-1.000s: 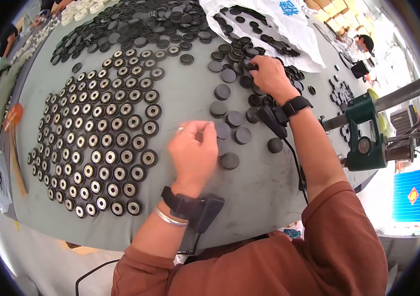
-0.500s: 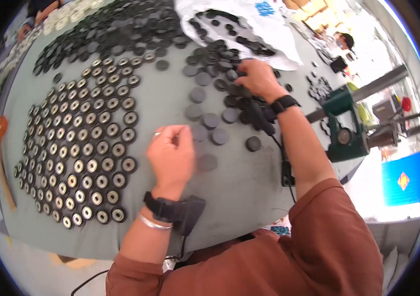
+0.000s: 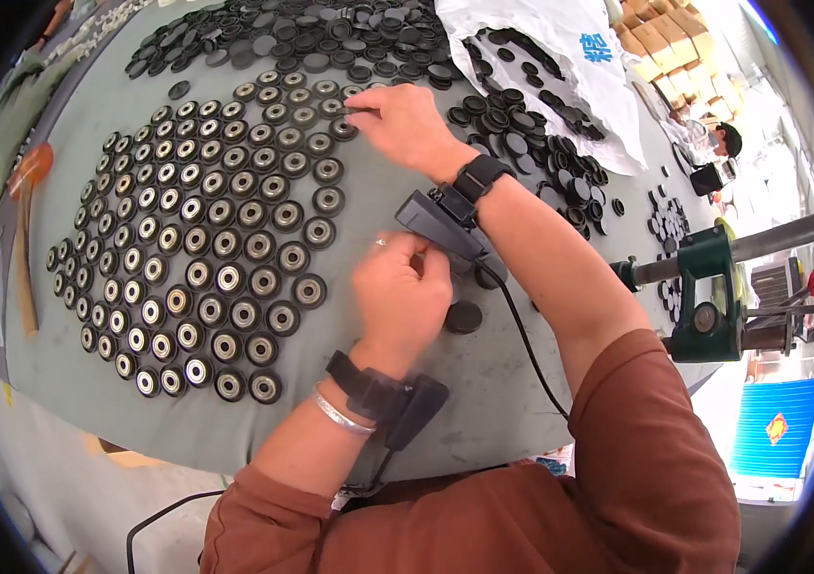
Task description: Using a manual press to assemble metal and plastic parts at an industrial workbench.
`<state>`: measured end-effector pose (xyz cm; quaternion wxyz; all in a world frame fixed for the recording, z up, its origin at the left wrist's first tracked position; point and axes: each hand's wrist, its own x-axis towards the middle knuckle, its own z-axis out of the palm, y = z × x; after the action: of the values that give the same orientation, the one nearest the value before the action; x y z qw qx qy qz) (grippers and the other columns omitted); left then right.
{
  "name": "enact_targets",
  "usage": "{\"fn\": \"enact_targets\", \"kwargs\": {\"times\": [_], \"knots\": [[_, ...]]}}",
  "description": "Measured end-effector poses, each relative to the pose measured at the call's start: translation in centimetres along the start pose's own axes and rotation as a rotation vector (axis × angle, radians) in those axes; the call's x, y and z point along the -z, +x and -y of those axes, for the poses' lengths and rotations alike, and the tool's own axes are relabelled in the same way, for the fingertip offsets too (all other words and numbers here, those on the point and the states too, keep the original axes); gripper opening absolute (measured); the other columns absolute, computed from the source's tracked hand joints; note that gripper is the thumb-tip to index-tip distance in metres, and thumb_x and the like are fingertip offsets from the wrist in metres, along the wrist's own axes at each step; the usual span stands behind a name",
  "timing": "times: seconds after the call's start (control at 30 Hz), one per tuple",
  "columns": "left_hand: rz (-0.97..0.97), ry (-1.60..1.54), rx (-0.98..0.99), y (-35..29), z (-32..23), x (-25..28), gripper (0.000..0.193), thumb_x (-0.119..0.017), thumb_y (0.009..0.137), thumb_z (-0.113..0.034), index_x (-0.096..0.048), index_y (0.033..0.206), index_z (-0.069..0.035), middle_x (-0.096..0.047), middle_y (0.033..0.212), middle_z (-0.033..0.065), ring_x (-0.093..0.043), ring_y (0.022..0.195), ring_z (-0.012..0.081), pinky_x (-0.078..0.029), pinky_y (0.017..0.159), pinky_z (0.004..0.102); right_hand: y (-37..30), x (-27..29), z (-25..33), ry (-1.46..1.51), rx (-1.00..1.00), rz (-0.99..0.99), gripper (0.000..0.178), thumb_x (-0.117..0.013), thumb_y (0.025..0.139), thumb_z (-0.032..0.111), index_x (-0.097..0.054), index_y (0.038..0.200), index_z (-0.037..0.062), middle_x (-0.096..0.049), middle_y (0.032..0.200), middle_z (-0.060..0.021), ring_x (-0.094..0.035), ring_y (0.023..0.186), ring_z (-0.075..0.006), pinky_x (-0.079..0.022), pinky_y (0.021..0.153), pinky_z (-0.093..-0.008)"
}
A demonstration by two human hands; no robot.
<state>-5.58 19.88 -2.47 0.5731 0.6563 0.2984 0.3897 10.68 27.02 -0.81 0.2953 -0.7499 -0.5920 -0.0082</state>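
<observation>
Just beside the bearings (image 3: 192, 209): right hand (image 3: 405, 129).
Most lie left of its bunched fingertips; left hand (image 3: 403, 298) curled. Cannot tell if either holds one.

Right grip (image 3: 409, 126) at metal-centred discs (image 3: 225, 241), left grip (image 3: 401, 295) curled

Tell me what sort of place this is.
Probably a workshop or small factory: rows of black discs with metal centres on a table, a green machine at the right, and stacked cardboard boxes behind.
</observation>
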Motion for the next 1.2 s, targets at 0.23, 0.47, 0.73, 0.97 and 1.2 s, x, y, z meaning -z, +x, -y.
{"fn": "enact_targets", "kwargs": {"times": [0.23, 0.47, 0.73, 0.97, 1.2], "knots": [[0.05, -0.019, 0.023, 0.0, 0.3, 0.1, 0.005, -0.059, 0.072, -0.003, -0.062, 0.072, 0.001, -0.058, 0.07, 0.0119, -0.056, 0.055, 0.0202, -0.044, 0.052, 0.03, -0.9, -1.2, -1.0, -0.312, 0.321, 0.076, 0.024, -0.053, 0.079, 0.012, -0.062, 0.101, 0.0053, -0.061, 0.105, -0.01, -0.059, 0.094, -0.0252, -0.045, 0.081, -0.0357], [0.079, 0.044, 0.029, -0.1, 0.6, 0.0, 0.008, -0.059, 0.068, -0.002, -0.063, 0.069, 0.005, -0.056, 0.065, 0.0097, -0.052, 0.056, 0.016, -0.042, 0.052, 0.0274, -0.9, -0.2, 0.2, -0.494, 0.39, 0.258, 0.033, -0.049, 0.073, 0.004, -0.06, 0.104, 0.0064, -0.058, 0.115, -0.0083, -0.057, 0.101, -0.0216, -0.04, 0.088, -0.0347], [0.069, 0.079, 0.012, -0.1, 0.5, 0.1, 0.01, -0.061, 0.068, -0.002, -0.06, 0.065, 0.007, -0.053, 0.06, 0.008, -0.05, 0.057, 0.0148, -0.039, 0.054, 0.0279, -0.3, -1.2, -0.1, -0.448, 0.355, 0.242, 0.023, -0.058, 0.058, 0.014, -0.06, 0.08, 0.0114, -0.055, 0.074, -0.0047, -0.058, 0.07, -0.024, -0.039, 0.068, -0.0393], [0.123, 0.076, -0.118, -0.3, 1.9, 0.0, 0.002, -0.059, 0.072, 0.003, -0.062, 0.072, 0.002, -0.057, 0.069, 0.0028, -0.05, 0.058, 0.0089, -0.042, 0.055, 0.0223, -6.3, 4.2, 0.4, -0.612, 0.162, 0.201, 0.01, -0.057, 0.063, 0.021, -0.06, 0.059, 0.0115, -0.058, 0.072, -0.004, -0.057, 0.072, -0.0226, -0.038, 0.065, -0.0407], [0.125, 0.046, 0.076, -0.2, 1.7, 0.7, 0.011, -0.061, 0.081, -0.009, -0.063, 0.081, 0.002, -0.057, 0.07, 0.0003, -0.049, 0.059, 0.0053, -0.04, 0.054, 0.0196, -11.7, 13.6, -7.2, -0.559, -0.678, -0.239, 0.042, -0.063, 0.075, 0.041, -0.065, 0.081, 0.0004, -0.064, 0.086, -0.0159, -0.062, 0.085, -0.0309, -0.05, 0.073, -0.0371]]}}
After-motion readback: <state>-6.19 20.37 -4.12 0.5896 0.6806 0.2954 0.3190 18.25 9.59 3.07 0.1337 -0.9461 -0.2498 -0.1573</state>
